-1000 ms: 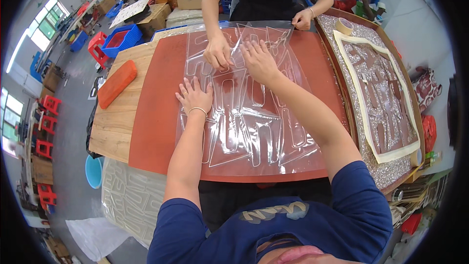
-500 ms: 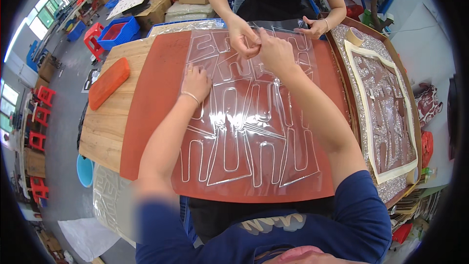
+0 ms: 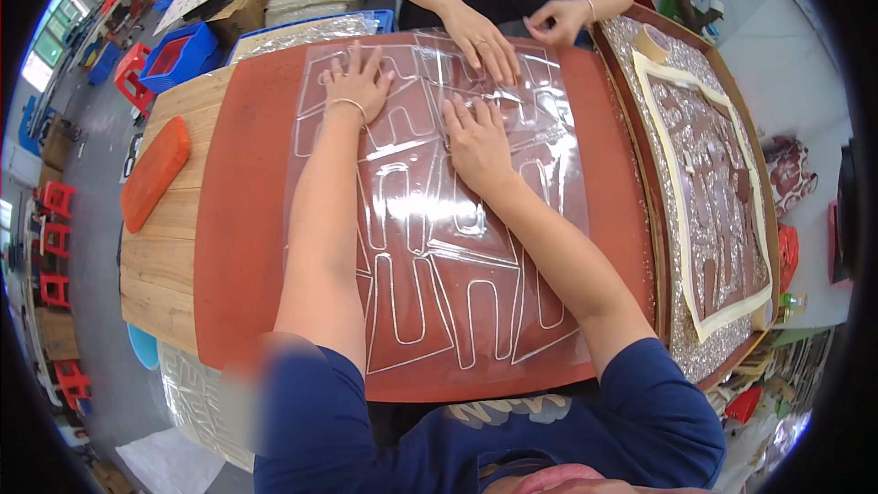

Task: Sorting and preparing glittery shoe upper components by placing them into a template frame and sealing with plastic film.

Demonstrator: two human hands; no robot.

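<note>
A clear plastic sheet with white outlined shapes lies over a reddish-brown mat. My left hand rests on the sheet's far left part, fingers spread. Near the sheet's upper middle, my right hand lies on it with the fingers stretched out. Across from me, a co-worker's hand touches the far edge of the sheet. Their other hand hovers beyond the far right corner, its fingers curled. Glare hides some outlines in the middle of the sheet.
An orange-red slab lies on the wooden tabletop at left. To the right, a glittery board bears a cream-bordered panel and a tape roll. Blue crates stand at the far left.
My left hand has moved farther away across the sheet. My right hand has left the co-worker's hand and come down flat on the sheet. The sheet has shifted left on the mat.
</note>
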